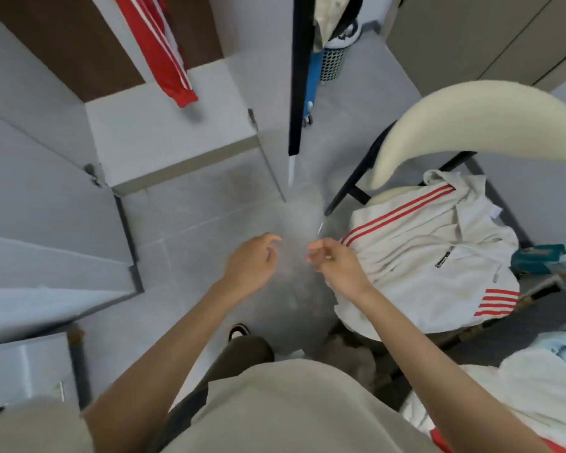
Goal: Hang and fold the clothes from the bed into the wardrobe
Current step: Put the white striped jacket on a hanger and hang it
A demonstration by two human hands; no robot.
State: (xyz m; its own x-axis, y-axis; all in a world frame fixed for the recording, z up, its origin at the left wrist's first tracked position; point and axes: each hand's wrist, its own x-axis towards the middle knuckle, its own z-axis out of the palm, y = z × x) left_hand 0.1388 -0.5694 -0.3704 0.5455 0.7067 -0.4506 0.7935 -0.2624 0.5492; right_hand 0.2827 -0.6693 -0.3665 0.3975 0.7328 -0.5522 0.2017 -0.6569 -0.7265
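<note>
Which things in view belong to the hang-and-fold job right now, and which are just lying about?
Job: white jacket with red stripes, draped on the chair; red garment with white stripes, hanging in the wardrobe; white garment at lower right.
Lying about: the chair, teal box beside it, mesh basket, blue wheeled case.

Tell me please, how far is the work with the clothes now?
Done: one red striped garment hangs in the wardrobe. In hand: no garment; left hand is open, right hand curls beside the white jacket on the chair. Left: that jacket and the clothes at lower right.
</note>
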